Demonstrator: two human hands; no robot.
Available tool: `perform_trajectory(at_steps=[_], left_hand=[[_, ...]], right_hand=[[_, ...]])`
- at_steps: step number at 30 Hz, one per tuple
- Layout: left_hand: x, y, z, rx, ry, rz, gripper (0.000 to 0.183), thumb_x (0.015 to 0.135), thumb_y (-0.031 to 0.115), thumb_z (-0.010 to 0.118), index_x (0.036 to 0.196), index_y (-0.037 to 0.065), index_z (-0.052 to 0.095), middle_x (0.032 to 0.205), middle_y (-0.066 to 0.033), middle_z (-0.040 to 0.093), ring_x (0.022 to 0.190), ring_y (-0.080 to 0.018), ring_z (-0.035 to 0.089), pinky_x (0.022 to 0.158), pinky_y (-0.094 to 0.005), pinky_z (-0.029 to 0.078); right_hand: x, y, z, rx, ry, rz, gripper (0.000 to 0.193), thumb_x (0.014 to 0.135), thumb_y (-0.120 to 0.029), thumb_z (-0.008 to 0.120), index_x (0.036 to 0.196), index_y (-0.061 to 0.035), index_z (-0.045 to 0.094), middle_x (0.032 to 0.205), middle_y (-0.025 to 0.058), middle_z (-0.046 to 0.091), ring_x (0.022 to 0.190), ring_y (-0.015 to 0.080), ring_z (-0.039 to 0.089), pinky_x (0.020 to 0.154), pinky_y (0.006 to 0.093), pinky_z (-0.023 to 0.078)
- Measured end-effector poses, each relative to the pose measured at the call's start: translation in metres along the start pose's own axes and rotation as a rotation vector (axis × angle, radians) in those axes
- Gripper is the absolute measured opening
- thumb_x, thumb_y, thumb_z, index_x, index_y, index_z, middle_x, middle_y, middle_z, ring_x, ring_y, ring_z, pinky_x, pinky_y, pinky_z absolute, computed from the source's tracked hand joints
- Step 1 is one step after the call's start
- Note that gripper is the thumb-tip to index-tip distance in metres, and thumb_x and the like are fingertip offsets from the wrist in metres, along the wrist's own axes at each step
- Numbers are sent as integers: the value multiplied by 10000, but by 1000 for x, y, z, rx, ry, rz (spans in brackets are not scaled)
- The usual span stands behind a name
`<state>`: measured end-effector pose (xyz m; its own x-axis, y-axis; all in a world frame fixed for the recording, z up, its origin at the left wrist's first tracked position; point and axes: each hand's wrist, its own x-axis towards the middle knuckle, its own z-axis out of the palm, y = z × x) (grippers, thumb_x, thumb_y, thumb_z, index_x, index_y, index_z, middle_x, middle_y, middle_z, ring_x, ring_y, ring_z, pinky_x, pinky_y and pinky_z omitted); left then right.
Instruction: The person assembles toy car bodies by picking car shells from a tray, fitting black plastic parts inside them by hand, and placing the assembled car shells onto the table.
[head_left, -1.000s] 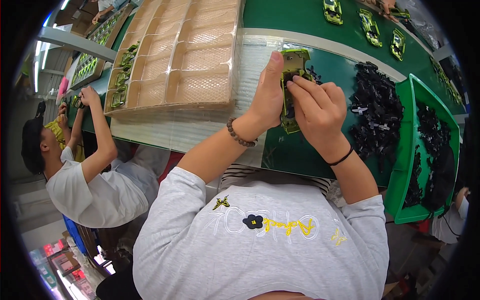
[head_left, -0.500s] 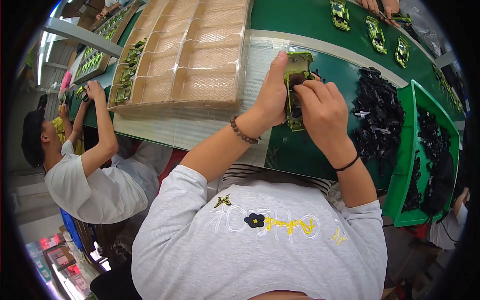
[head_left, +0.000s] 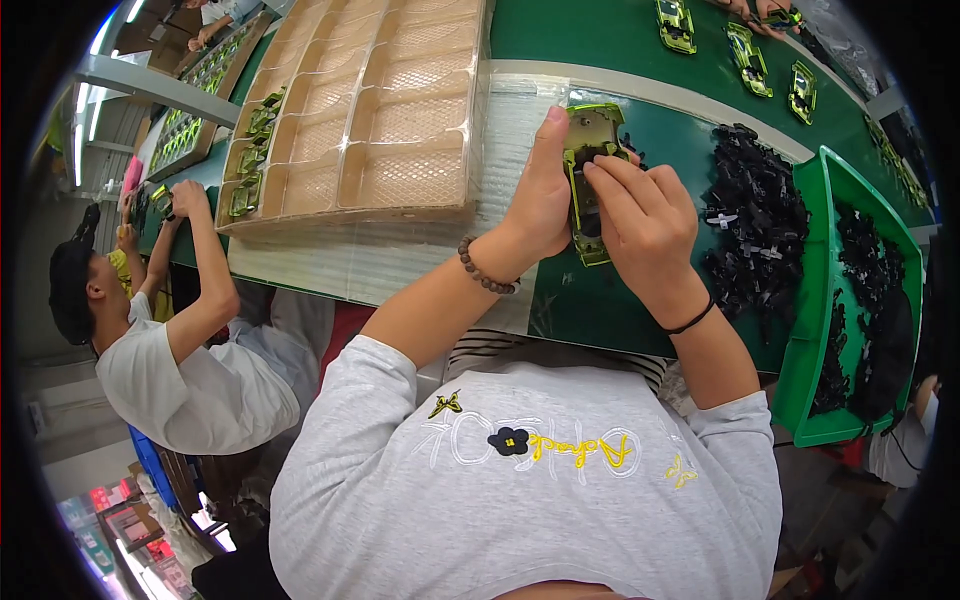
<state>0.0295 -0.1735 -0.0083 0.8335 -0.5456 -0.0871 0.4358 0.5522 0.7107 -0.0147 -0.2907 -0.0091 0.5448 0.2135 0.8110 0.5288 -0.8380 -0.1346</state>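
Head view: the left hand (head_left: pixel 535 205) holds a small green toy car (head_left: pixel 588 180) by its sides; the right hand (head_left: pixel 645 225) pinches its middle. It looks light, hard, thin.

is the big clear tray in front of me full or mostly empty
Mostly empty. The clear tray shows bare pockets across its middle and right columns; only its left column holds a few yellow-green car bodies.

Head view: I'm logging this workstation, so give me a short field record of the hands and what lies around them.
left hand: grips yellow-green toy car shell, thumb up its side
right hand: fingers pressing into the shell's underside
loose black parts: heaped right of the hands
green bin: holds more black parts
tan tray: left, mostly unfilled pockets
table: green
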Motion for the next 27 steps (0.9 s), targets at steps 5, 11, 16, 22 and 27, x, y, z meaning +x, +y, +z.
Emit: perform_trajectory(at_steps=[5, 11, 16, 22, 27], left_hand=[[3, -7, -5, 152, 60, 60, 767, 872, 679, 218, 929, 11, 591, 874, -92, 626, 823, -192, 617, 756, -303, 501], [2, -5, -5, 71, 84, 82, 517, 943, 515, 318, 1026, 46, 520, 893, -77, 598, 789, -144, 585, 705, -273, 494], [2, -6, -3, 40, 118, 71, 512, 945, 512, 316, 1023, 50, 523, 886, -71, 594, 782, -141, 585, 691, -273, 498], [2, -10, -5, 145, 136, 106, 699, 892, 642, 255, 998, 27, 569, 908, -92, 621, 840, -183, 606, 760, -306, 493], [2, -12, -6, 164, 107, 127, 703, 891, 641, 251, 999, 22, 567, 911, -93, 617, 840, -179, 605, 764, -304, 493]], right_hand=[[-2, -4, 0, -28, 3, -5, 289, 618, 38, 654, 898, -31, 677, 902, 33, 648, 633, 188, 519, 578, 276, 463], [-1, 8, 11, 13, 33, -65, 215, 641, -46, 608, 850, -53, 657, 884, 26, 638, 654, 169, 564, 553, 282, 452], [-5, 7, 15, 75, 51, 12, 222, 627, -33, 610, 844, -55, 655, 871, 23, 638, 631, 172, 566, 540, 281, 455], [-5, -3, 8, 4, 60, 37, 226, 637, 2, 633, 857, -44, 660, 880, 40, 640, 616, 184, 562, 541, 275, 461], [-2, -4, 4, -5, 16, 50, 231, 662, 35, 655, 881, -38, 664, 896, 55, 642, 620, 200, 559, 555, 281, 470]])
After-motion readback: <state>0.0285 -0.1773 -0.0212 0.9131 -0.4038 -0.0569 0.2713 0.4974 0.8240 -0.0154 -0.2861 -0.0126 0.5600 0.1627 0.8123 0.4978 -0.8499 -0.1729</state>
